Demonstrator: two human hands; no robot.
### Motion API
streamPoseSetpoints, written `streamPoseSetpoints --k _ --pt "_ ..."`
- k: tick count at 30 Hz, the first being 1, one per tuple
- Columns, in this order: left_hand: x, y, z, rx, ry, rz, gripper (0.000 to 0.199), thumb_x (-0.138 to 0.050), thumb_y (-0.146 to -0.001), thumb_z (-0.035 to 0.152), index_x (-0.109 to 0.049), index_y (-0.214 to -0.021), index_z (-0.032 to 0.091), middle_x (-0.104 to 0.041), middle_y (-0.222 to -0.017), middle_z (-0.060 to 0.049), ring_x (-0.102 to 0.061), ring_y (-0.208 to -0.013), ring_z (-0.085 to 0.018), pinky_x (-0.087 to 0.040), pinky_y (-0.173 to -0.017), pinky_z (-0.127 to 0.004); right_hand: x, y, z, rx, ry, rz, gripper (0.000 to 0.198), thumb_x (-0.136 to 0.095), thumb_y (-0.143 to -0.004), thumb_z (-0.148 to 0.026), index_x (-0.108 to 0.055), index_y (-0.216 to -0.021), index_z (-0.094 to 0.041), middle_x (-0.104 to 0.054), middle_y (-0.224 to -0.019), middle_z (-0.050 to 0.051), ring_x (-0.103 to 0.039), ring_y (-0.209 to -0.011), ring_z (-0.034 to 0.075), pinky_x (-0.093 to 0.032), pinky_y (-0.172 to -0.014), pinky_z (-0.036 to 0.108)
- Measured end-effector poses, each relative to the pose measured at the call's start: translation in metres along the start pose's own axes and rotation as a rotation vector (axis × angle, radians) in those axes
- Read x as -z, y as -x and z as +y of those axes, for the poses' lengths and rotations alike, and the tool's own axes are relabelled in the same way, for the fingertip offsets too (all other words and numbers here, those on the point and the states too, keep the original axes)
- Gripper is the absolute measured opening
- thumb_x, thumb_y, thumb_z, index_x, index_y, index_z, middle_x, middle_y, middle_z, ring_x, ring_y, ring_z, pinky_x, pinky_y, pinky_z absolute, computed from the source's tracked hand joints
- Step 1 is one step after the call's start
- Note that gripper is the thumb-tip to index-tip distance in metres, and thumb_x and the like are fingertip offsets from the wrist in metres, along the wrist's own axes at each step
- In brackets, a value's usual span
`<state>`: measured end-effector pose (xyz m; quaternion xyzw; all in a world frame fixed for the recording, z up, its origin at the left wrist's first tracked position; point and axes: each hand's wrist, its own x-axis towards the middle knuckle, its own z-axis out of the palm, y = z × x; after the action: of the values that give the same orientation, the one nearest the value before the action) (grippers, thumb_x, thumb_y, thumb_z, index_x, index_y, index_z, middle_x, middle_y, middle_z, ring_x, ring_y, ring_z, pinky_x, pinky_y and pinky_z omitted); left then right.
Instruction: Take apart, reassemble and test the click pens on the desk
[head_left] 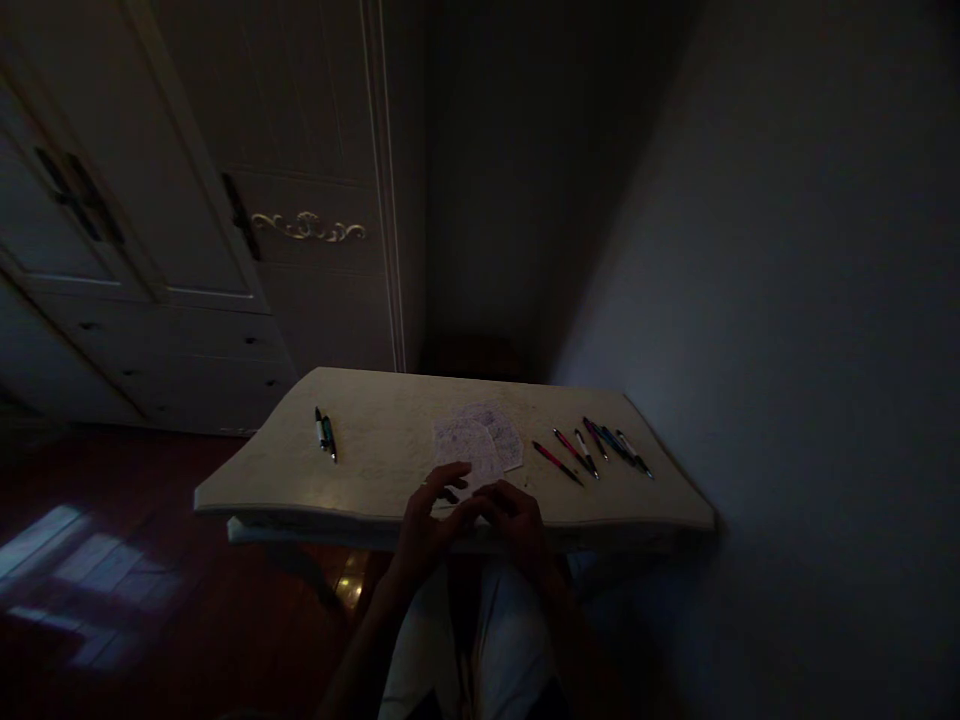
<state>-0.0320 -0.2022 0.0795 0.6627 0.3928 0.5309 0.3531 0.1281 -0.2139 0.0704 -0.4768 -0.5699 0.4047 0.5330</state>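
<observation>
My left hand (427,515) is over the table's near edge, its index finger stretched out and its thumb apart from it, reaching toward my right hand. My right hand (519,518) has its fingers bent and pressed together by the left thumb's tip; anything small between them is too dark to make out. Under the left fingers shows a small dark shape (448,495) that I cannot identify. Just beyond both hands lie overlapping sheets of paper (469,440) covered in purplish marks or print.
The white table (382,420) has a curved front edge. Two pens (326,435) lie at its left, and several click pens (596,450), red, blue, purple and white, at its right. A cabinet (315,290) stands behind to the left; a wall (787,350) closes the right side.
</observation>
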Motion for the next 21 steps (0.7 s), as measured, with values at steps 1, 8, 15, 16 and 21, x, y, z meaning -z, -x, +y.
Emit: streamPoseSetpoints --k 1,8,15,16,21 --pt "0.001 0.001 -0.005 0.003 -0.006 0.016 0.041 -0.072 -0.078 0.04 -0.064 -0.116 0.023 -0.066 -0.118 -0.01 -0.067 -0.094 -0.022 -0.055 -0.074 -0.032 0.001 -0.002 -0.001 -0.023 -0.046 0.021 0.03 -0.07 -0.076 -0.05 -0.068 -0.076 -0.02 -0.061 -0.067 0.0 -0.051 -0.059 0.014 -0.042 -0.056 0.026" --pt "-0.003 0.013 -0.022 0.156 -0.058 -0.136 0.028 -0.06 -0.087 0.043 -0.071 -0.098 0.02 -0.074 -0.089 -0.005 -0.067 -0.081 -0.02 -0.053 -0.075 -0.03 0.002 -0.014 -0.004 -0.063 -0.258 0.05 0.039 -0.065 -0.081 -0.054 -0.073 -0.089 -0.017 -0.055 -0.06 0.0 -0.047 -0.055 0.012 -0.038 -0.054 0.026" --pt "-0.007 0.018 -0.016 0.223 -0.061 -0.18 0.032 -0.055 -0.089 0.044 -0.072 -0.094 0.018 -0.069 -0.075 -0.003 -0.061 -0.068 -0.016 -0.045 -0.064 -0.025 -0.006 -0.022 -0.001 -0.082 -0.236 0.166 0.034 -0.066 -0.081 -0.051 -0.077 -0.09 -0.02 -0.048 -0.063 -0.001 -0.042 -0.059 0.011 -0.034 -0.056 0.026" --pt "-0.006 0.019 -0.015 0.237 -0.053 -0.179 0.033 -0.055 -0.089 0.045 -0.072 -0.092 0.017 -0.067 -0.073 -0.002 -0.059 -0.066 -0.015 -0.043 -0.062 -0.025 -0.006 -0.022 0.0 -0.089 -0.252 0.178 0.032 -0.067 -0.08 -0.049 -0.078 -0.091 -0.021 -0.048 -0.064 -0.001 -0.042 -0.06 0.011 -0.034 -0.057 0.027" --pt "-0.006 0.024 -0.012 0.429 0.207 -0.199 0.042 -0.061 -0.082 0.054 -0.071 -0.083 0.013 -0.053 -0.059 0.001 -0.046 -0.054 -0.01 -0.034 -0.052 -0.022 -0.008 -0.021 0.003 -0.123 -0.38 0.236 0.026 -0.07 -0.075 -0.043 -0.079 -0.085 -0.021 -0.048 -0.066 0.0 -0.039 -0.059 0.011 -0.031 -0.054 0.027"
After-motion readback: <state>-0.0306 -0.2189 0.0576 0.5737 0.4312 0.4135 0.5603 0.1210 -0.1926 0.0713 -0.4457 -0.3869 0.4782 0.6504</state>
